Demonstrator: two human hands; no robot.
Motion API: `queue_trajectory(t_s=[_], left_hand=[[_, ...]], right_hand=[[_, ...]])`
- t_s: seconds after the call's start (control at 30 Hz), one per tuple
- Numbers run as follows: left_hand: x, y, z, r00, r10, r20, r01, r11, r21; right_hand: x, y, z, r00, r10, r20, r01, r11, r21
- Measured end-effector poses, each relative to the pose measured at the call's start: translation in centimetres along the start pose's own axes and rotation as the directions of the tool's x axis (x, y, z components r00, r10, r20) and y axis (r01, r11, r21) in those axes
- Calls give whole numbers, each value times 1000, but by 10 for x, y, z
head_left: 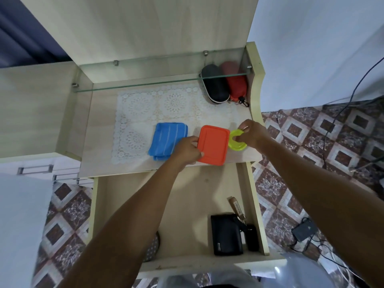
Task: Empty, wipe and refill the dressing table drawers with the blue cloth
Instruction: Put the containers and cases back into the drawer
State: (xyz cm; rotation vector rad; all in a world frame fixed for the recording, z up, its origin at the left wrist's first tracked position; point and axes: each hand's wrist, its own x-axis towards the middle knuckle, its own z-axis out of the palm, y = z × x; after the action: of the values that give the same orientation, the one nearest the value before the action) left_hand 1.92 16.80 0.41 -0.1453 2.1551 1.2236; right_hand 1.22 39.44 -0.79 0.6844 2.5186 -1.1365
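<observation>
Drawer (187, 204): pulled open below the bench edge, pale wood inside.
Drawer contents: a black wallet (225, 233) lies at the right front, with a dark key fob (252, 238) just beside it and a brown strap (235, 206) behind. A dotted item at the left is mostly hidden by the forearm.
Left hand (187, 151): fingers curled round the left edge of an orange container (213, 144), which is flat and rectangular with rounded corners. It sits at the bench's front edge.
Right hand (252, 133): pinches a yellow-green round item (235, 142), which touches the orange container's right side.
Blue cloth (167, 140): folded into a thick rectangle — bright blue with thin pale stripes running its length. It lies on the lace mat (145, 113), just left of the left hand, and neither hand holds it.
Bench (99, 142): light wood, with the white lace mat covering its middle.
Far right corner: a black glasses case (214, 84) and a red glasses case (234, 82) lie side by side, touching — partly under the glass shelf (145, 84).
</observation>
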Motion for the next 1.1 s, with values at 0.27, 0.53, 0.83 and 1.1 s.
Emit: queue_trajectory(t_s=[0.27,0.53,0.83,1.1], left_hand=[[-40,-33,-30,996,48,71,-50,998,24],[-49,-54,-36,977,45,211,-75,987,138],[-59,-112,-42,936,16,352,-213,821,530],[-71,-178,-33,949,24,314,-231,731,642]], right_hand=[[-44,18,27,968,-7,252,14,1000,-24],[-85,30,46,869,69,489,17,985,-170],[-115,43,110,886,81,457,59,957,-283],[-134,51,158,876,0,482,227,882,-412]])
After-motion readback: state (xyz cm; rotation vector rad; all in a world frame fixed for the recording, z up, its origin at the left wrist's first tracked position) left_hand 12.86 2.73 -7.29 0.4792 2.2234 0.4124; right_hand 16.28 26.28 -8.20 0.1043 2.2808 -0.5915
